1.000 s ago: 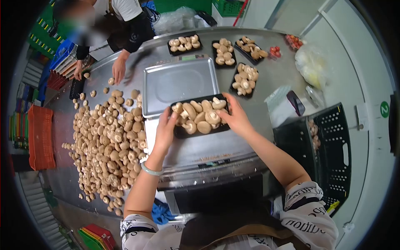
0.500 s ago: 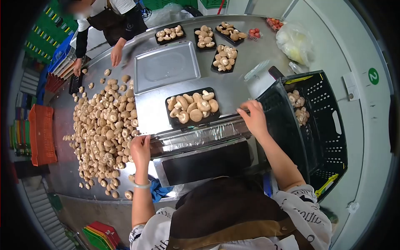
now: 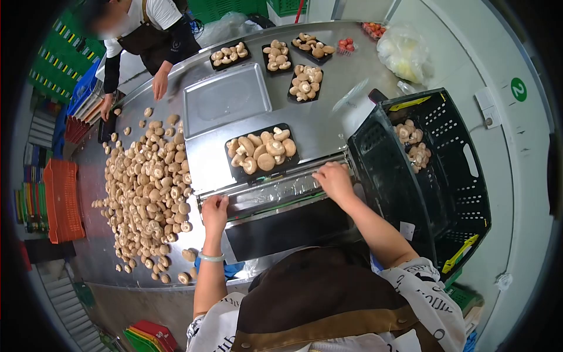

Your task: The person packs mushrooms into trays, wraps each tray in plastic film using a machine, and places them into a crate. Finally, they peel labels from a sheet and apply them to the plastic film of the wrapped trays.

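Observation:
A cling film wrapping machine (image 3: 287, 223) stands in front of me, with clear cling film (image 3: 275, 190) stretched along its rollers. My left hand (image 3: 214, 215) is at the film's left end, thumb and fingers pinched at its edge. Toward the right end, my right hand (image 3: 336, 182) has its fingers bent and closed on the film; the fingertips are partly hidden. Just beyond the rollers sits a black tray of shiitake mushrooms (image 3: 265, 150), touched by neither hand.
A large pile of mushrooms (image 3: 146, 193) spreads on the left. Behind lie a metal tray (image 3: 226, 100) and several filled black trays (image 3: 305, 82). A dark crate (image 3: 422, 176) stands at right. Across the table, a co-worker's hand (image 3: 161, 83) hovers near loose mushrooms.
My hands have come closer together and moved back from the mushroom tray toward the machine. The film now lies lower along the rollers. The view has shifted slightly.

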Tool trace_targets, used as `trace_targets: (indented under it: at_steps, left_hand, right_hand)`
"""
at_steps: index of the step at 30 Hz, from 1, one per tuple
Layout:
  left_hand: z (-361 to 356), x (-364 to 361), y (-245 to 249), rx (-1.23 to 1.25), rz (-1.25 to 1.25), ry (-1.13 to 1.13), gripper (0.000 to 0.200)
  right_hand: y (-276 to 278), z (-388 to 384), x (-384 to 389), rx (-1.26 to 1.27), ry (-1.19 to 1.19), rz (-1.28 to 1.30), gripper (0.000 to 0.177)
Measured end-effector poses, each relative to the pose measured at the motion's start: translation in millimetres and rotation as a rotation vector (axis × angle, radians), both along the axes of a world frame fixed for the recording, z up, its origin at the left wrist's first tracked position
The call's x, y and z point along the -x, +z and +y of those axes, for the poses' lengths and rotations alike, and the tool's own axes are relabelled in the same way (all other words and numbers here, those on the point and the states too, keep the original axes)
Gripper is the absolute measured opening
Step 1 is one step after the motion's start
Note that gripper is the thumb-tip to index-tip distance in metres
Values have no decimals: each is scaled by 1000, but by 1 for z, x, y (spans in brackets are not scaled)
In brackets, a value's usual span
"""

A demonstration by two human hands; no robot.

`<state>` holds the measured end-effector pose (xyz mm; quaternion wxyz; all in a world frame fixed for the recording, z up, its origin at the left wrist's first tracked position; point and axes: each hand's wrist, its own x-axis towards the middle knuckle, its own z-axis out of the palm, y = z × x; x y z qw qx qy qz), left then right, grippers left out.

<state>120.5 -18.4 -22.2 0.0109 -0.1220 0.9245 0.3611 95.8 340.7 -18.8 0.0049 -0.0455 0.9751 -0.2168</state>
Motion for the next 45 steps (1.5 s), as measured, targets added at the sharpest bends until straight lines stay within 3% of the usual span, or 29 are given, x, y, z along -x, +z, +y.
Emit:
trace_targets:
  at_steps: [1,3,4,5,7,9,10,11,12,13,15,16,17,19,23,28,29,31,33,34,37,42,45]
  left_hand:
    - [-6,2,2,-183,-86,43,23]
    - [-20,3,33,-686,-258,78,21]
    - [-25,8,54,-852,-262,80,20]
    - [-29,11,76,-1020,-267,84,20]
    - [-35,25,114,-1308,-313,-45,21]
    - [-34,48,145,-1447,-190,-185,22]
    - [-29,60,147,-1599,-34,-58,22]
    - [-21,76,147,-1739,134,72,22]
    - [1,96,147,-1561,245,71,21]
    - [19,118,144,-1379,353,66,20]
    - [21,154,78,-942,415,-86,18]
    - [21,163,47,-692,314,-118,16]
    - [20,168,28,-442,208,-146,15]
    - [33,162,21,-408,55,-232,12]
    - [21,160,8,-684,-87,-278,10]
    - [15,128,19,-654,-345,-349,37]
    - [19,119,36,-651,-550,-249,39]
    - [19,102,24,-620,-323,-329,38]
    - [22,92,22,-565,-105,-429,39]
    - [25,89,28,-323,61,-495,38]
    - [38,69,61,-292,76,-342,37]
    - [51,25,139,-343,121,-213,38]
    - [49,-14,137,-504,42,-206,40]
  right_hand:
    - [6,-3,3,157,16,16,24]
    - [33,7,10,569,-29,-305,23]
    - [32,22,12,991,2,-459,24]
    - [67,32,15,1019,-7,-566,22]
    - [89,39,21,1348,-13,-587,20]
    - [117,27,42,1702,143,-429,18]
    - [114,23,62,1863,285,-315,16]
    - [120,6,78,1861,127,-187,15]
    - [126,-13,95,1847,-25,-56,15]
    - [112,-25,120,1605,12,27,17]
    - [62,-43,155,1135,70,134,19]
    - [40,-49,166,907,91,163,21]
    - [29,-51,171,555,31,-3,22]
    - [5,-57,170,397,162,-86,23]
    - [-1,-48,168,508,236,-269,29]
    - [33,-32,135,715,176,-564,46]
    - [17,-27,128,721,194,-538,47]
    - [11,-18,114,649,238,-606,41]
    - [4,-23,95,631,315,-288,37]
    - [4,-24,88,618,350,-133,36]
    - [41,-30,67,617,180,-228,34]
    - [123,-29,36,751,172,-207,36]
    - [138,-23,0,777,204,-254,36]
